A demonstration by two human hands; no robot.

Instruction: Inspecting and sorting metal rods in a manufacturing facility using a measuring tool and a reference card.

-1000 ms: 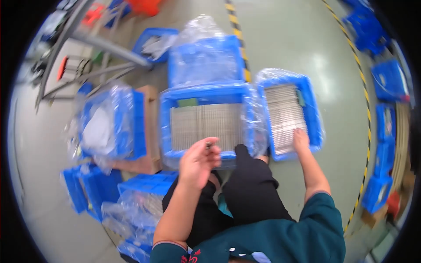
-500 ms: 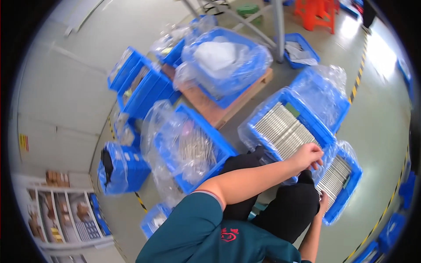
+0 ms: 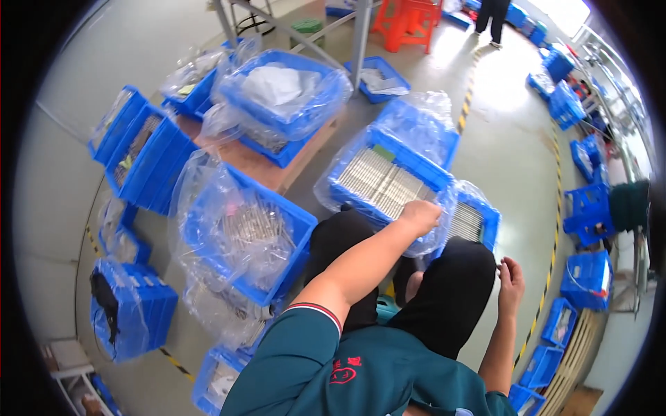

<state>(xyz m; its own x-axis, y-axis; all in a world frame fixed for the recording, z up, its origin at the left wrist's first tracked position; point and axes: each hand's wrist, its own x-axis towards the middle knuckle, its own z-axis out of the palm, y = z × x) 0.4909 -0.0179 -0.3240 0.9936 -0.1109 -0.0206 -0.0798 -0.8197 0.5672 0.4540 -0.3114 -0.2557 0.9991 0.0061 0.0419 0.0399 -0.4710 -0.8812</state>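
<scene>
My left hand [image 3: 422,216] reaches across to the near right corner of a blue, plastic-lined bin [image 3: 416,158]. Its fingers are curled together; whatever they may hold is hidden. Thin silvery metal rods [image 3: 378,182] lie in tight rows in that bin, beside a small green piece [image 3: 383,152]. Raised beside my right knee, my right hand [image 3: 511,283] has its fingers loosely bent and apart, with nothing visible in them. Closest to it is a second blue bin [image 3: 490,222] of similar rods [image 3: 464,224], partly covered by my knee.
At left, a blue bin [image 3: 303,220] holds loose rods [image 3: 253,229] under clear plastic. Bagged bins [image 3: 326,80] sit on a wooden pallet [image 3: 305,156] behind. Metal legs [image 3: 361,45], orange stools [image 3: 406,26] and a standing person [image 3: 491,21] are farther off.
The view has swung to the right. My right hand has lifted away from the rods in the right bin to beside my knee. My left hand stays over the middle bin's near right corner.
</scene>
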